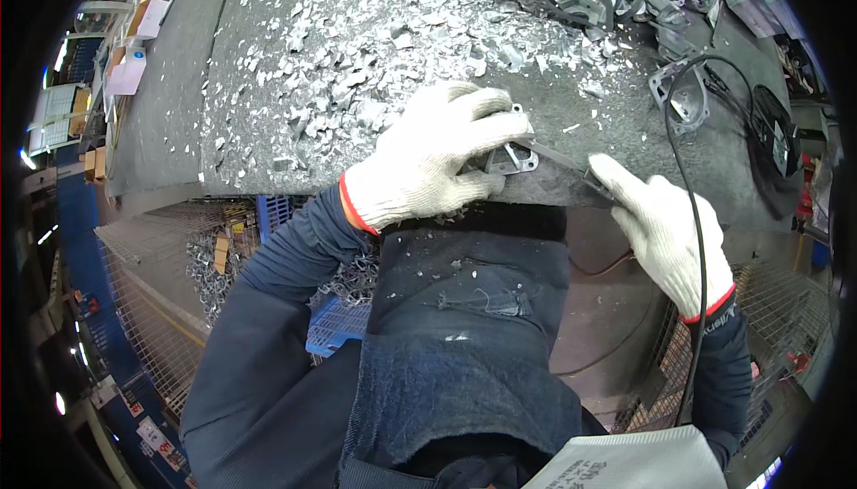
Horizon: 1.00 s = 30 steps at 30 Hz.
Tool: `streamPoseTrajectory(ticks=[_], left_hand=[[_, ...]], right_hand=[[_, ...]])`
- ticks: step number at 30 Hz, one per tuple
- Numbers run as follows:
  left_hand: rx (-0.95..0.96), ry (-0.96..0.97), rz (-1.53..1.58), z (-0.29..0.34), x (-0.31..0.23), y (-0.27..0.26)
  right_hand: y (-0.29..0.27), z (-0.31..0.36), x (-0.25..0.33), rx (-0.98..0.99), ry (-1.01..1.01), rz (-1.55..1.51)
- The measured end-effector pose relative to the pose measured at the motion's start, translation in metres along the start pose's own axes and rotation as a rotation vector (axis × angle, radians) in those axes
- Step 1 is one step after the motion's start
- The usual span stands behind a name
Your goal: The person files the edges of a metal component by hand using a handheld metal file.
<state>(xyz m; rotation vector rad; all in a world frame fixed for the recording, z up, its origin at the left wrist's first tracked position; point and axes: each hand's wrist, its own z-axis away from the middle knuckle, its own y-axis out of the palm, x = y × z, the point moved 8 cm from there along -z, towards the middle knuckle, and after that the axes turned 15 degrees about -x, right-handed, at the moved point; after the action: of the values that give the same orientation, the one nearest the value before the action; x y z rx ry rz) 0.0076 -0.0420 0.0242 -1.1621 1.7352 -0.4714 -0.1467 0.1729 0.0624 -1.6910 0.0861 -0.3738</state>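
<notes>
Left hand (442, 152) palm-down, curled right hand (668, 228) near it

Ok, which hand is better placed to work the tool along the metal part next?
Probably the right hand: it holds the tool, with the tip at the metal part. The left hand is busy holding that part.

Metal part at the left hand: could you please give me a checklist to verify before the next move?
1. Left hand has a grip on the metal part: ok.
2. Right hand holds the thin tool: ok.
3. Gloves on both hands: ok.
4. Left fingers well away from the tool: not ok, very near its end.
5. Black cable free of the right hand: cannot tell, it crosses the glove in view.
6. Tabletop free of metal chips: not ok, many scattered.
</notes>
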Motion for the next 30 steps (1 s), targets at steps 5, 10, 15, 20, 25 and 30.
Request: streamPoseTrajectory(ticks=[5, 10, 15, 20, 25, 30], left_hand=[[0.016, -0.014, 0.020, 0.001, 0.005, 0.004], [-0.013, 0.009, -0.017, 0.001, -0.002, 0.002], [-0.023, 0.014, -0.027, -0.001, -0.004, 0.002], [-0.037, 0.018, -0.001, -0.002, -0.004, 0.000], [-0.054, 0.032, -0.019, -0.003, -0.005, -0.001], [-0.056, 0.027, 0.008, -0.003, -0.005, -0.002]], right_hand=[[0.008, 0.000, -0.011, 0.127, 0.081, -0.160], [0.018, 0.018, 0.002, 0.231, 0.279, -0.565], [0.046, 0.065, 0.011, 0.665, 1.011, -1.176], [0.057, 0.077, 0.025, 0.637, 1.078, -1.281], [0.053, 0.073, 0.027, 0.490, 0.915, -1.142], [0.049, 0.079, 0.031, 0.576, 1.124, -1.249]])
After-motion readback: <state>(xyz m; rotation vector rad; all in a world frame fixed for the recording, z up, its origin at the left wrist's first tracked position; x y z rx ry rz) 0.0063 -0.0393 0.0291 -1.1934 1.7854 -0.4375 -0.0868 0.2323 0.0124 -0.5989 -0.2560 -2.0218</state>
